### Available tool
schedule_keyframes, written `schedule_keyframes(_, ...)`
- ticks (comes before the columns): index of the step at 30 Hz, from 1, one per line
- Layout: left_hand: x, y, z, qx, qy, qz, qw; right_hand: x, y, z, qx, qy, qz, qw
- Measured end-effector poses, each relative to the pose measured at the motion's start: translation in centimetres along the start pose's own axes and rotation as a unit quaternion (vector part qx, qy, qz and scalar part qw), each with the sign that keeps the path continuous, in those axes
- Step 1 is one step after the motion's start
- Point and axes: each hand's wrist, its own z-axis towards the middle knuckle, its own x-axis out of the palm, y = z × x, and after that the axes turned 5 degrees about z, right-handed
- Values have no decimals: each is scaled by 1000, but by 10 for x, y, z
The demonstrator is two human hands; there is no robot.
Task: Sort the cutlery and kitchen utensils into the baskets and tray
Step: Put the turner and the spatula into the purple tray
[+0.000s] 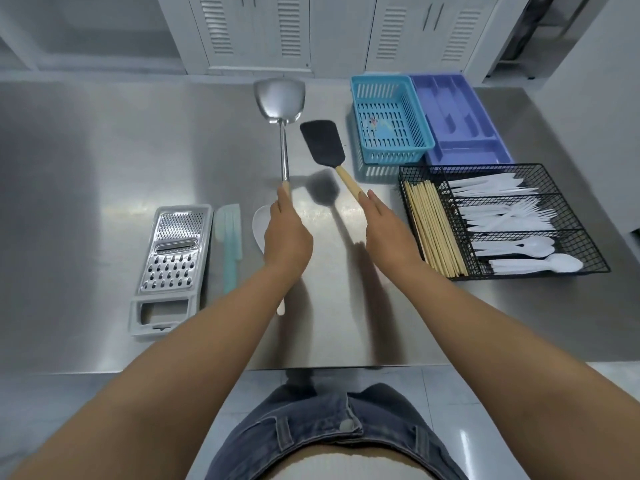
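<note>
Simultaneously, the left hand (287,233) grips a steel turner (281,109) while the right hand (388,230) holds a black spatula (323,142), both raised mid-table, left of the blue basket (391,123).

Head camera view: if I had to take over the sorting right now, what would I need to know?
Left hand: grips the steel turner by its handle.
Right hand: grips the black spatula by its wooden handle, lifted off the steel table.
Done: the black wire basket holds chopsticks, plastic knives, forks and spoons.
Left to sort: both held tools, plus the grater, teal spatula and white rice paddle lying on the table to the left.
The blue basket and purple cutlery tray hold no utensils yet.
</note>
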Motion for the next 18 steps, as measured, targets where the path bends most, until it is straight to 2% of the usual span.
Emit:
schedule_keyframes(5,-2,-47,19,81,10,26,996,-26,-25,22,36,-71,28,996)
schedule_keyframes(8,15,-85,31,101,26,34,994,-47,-57,34,64,-96,21,993)
schedule_keyframes(14,85,-173,48,132,56,62,988,-89,-157,55,128,-100,25,986)
schedule_keyframes(18,132,-215,62,149,85,97,980,-104,-207,74,140,-103,9,985)
